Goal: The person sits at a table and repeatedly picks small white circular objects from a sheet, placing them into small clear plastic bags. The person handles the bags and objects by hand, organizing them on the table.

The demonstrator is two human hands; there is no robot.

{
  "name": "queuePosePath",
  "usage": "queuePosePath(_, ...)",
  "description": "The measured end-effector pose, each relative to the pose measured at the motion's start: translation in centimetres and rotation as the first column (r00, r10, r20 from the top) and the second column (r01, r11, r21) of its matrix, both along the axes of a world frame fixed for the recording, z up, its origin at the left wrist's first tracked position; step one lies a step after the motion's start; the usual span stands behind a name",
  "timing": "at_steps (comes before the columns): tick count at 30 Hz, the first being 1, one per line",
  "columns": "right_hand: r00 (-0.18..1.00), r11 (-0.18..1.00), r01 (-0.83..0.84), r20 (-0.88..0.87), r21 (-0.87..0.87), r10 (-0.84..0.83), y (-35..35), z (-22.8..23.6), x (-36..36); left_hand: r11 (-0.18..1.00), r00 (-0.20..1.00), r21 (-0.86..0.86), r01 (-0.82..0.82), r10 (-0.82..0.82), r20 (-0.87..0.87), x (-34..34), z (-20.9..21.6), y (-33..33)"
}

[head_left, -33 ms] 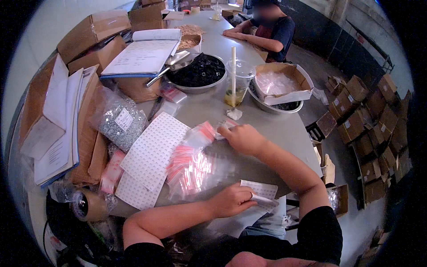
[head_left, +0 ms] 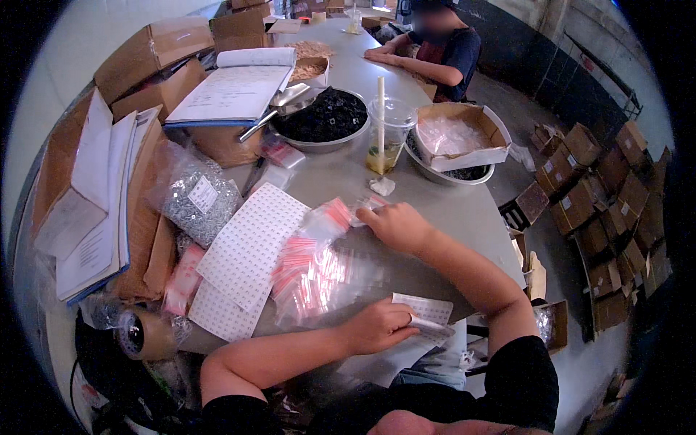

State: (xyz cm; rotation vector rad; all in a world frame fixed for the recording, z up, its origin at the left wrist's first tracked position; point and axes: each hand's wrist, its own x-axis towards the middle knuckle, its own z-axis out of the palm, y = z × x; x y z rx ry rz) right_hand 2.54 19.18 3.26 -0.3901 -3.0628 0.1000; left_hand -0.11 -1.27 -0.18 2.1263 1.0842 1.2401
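Note:
My left hand [head_left: 378, 326] is closed at the table's near edge, gripping a folded white label sheet [head_left: 428, 310] printed with rows of small marks. Farther forward, my right hand [head_left: 401, 228] has its fingers pressed down on a small clear zip bag [head_left: 371, 201] with a red strip. Between the hands and to their left lies a spread pile of similar red-striped zip bags [head_left: 312, 272]. Two more white label sheets [head_left: 250, 239] overlap on the table left of that pile.
A clear bag of small metal parts [head_left: 199, 192] rests beside cardboard boxes [head_left: 145, 54] on the left. Ahead stand a basin of black parts [head_left: 322, 123] with a metal scoop [head_left: 279, 109], a drink cup [head_left: 391, 134] and an open carton [head_left: 464, 134]. A person [head_left: 442, 58] sits beyond.

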Motion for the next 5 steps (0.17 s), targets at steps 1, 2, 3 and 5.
queuePosePath(1, 0.998, 0.998, 0.05, -0.039, -0.031, -0.051, 0.3, -0.7, 0.2, 1.0, 1.0, -0.004, 0.001, -0.001, -0.005, 0.0, 0.1, -0.1)
queuePosePath(2, 0.992, 0.993, 0.098, -0.076, -0.065, -0.103, 0.6, -1.1, 0.5, 1.0, 1.0, 0.0, 0.003, -0.003, -0.002, 0.0, 0.0, 0.0)
queuePosePath(3, 0.98, 0.988, 0.074, -0.174, -0.139, -0.098, 0.9, -1.4, 1.0, 1.0, 1.0, 0.004, 0.004, -0.004, 0.0, 0.1, -0.1, 0.0)
queuePosePath(5, 0.93, 0.961, -0.003, -0.353, -0.278, -0.099, 1.7, -1.7, 2.6, 1.0, 1.0, -0.017, 0.009, -0.009, 0.005, 0.1, -0.2, -0.2)
